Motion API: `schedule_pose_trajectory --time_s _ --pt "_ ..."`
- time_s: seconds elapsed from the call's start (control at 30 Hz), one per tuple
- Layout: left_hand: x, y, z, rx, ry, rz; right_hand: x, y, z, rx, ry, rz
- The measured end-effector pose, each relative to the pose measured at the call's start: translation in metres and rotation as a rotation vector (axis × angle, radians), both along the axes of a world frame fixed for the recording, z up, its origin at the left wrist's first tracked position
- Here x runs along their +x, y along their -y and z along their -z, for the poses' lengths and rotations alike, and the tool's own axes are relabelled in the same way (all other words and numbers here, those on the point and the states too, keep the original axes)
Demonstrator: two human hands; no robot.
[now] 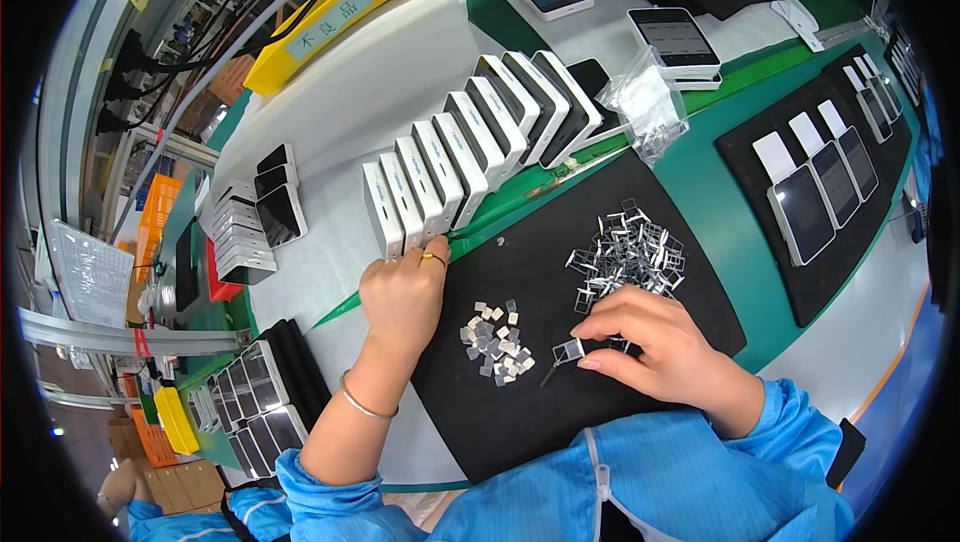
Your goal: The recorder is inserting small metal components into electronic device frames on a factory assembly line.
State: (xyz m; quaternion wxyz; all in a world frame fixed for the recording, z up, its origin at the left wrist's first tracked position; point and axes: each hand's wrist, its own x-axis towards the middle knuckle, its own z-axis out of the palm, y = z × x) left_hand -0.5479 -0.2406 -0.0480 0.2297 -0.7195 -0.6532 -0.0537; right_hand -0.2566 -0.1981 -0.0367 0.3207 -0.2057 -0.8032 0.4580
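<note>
My left hand has its fingers curled at the near end of a leaning row of white, flat box-like devices. The fingertips are hidden behind the knuckles, so what they grip cannot be made out. Between thumb and forefinger of my right hand is a small clear square piece with a dark edge, held above the black mat. Just beyond that hand lies a heap of similar clear, dark-edged pieces. A smaller pile of pale and clear little squares rests between my hands.
Phone-like devices with white cards stand on another black mat at right. A clear plastic bag lies beyond the row. A yellow bin is at the far left, with dark-screened devices nearer. A person's hand shows at lower left.
</note>
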Motion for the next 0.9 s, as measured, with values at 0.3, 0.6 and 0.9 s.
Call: schedule_pose_trajectory --time_s 0.3,0.6,0.9 --pt "-0.007 -0.008 0.006 -0.016 -0.1 0.01 -0.002 -0.004 0.002 -0.013 -0.014 -0.01" --pt "-0.018 -0.001 0.002 0.031 -0.046 0.149 0.0 -0.003 0.004 -0.021 -0.028 -0.011" --pt "0.052 0.047 -0.024 0.118 1.891 -0.089 -0.005 -0.007 -0.008 -0.045 -0.041 -0.033"
